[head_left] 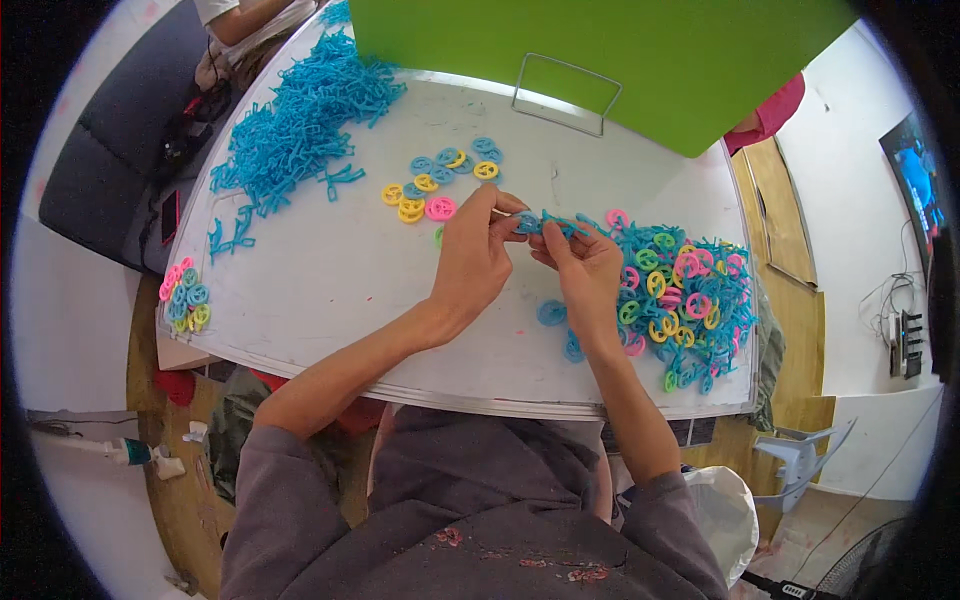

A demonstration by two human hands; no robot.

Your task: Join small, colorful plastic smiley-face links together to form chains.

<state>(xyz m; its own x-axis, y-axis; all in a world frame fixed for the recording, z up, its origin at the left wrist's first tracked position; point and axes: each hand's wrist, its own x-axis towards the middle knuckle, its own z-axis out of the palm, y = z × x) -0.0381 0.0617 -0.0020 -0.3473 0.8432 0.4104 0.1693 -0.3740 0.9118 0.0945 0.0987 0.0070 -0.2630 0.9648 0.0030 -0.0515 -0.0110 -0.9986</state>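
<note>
Over the middle of the white table [330,310], both hands meet at chest height. My left hand [474,255] pinches a small blue spoked wheel [527,223] between thumb and fingers. Right beside it, my right hand [585,270] grips a thin blue plastic frame piece [562,224]. The two parts touch or nearly touch; the fingers hide whether they are joined. Beyond my left hand lie loose yellow and blue wheels and a pink wheel [440,208]. Next to my right hand is a mixed heap of blue pieces with coloured wheels [690,290].
A large pile of blue frame pieces [300,120] covers the far left. Several wheels [187,297] sit at the left edge. A green panel [600,50] with a wire handle [565,95] stands at the back. Other people's arms [245,20] show at the far left.
</note>
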